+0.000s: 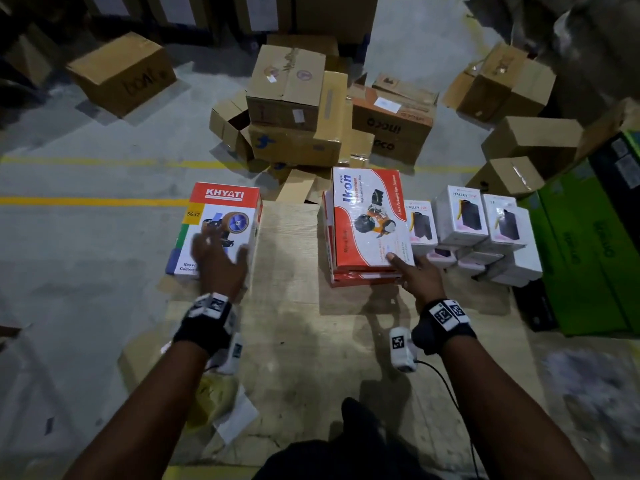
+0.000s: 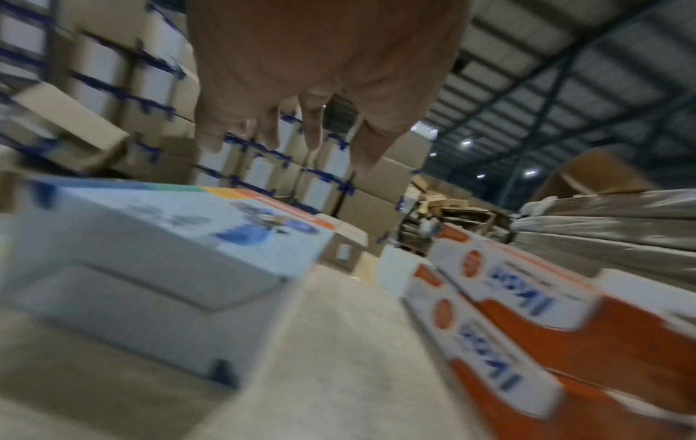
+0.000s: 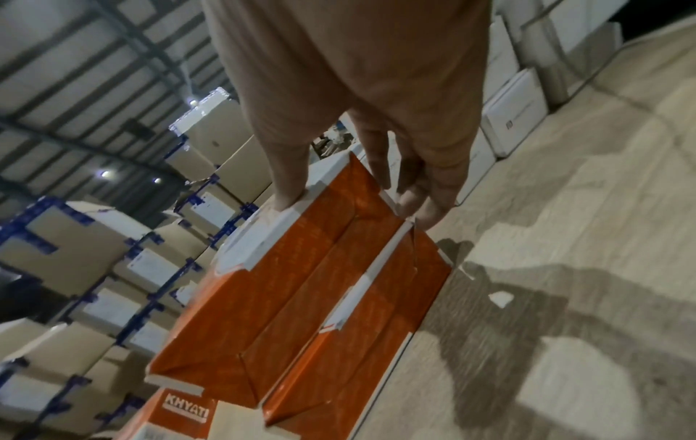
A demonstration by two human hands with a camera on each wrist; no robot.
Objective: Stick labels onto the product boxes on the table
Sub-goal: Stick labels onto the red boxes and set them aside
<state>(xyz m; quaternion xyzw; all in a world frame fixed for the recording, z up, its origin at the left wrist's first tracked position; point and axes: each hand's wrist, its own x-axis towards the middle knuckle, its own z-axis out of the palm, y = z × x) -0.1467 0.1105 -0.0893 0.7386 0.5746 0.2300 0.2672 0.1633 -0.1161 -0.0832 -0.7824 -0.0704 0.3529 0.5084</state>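
right hand (image 1: 417, 276) pinches near corner of top ikon box (image 1: 370, 220), probably steadying the stack of 2 on the tabletop (image 1: 291, 237). left hand (image 1: 221, 261), fingers spread and empty, hovers over khyati box (image 1: 221, 223). no label visible.

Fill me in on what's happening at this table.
A person is working through product boxes on a cardboard-covered table. The right hand grips the near corner of the top Ikon box, thumb on its top face, on an orange stack. The left hand, blurred and open, hovers over the Khyati box. Small white boxes sit to the right. No label is visible in either hand.
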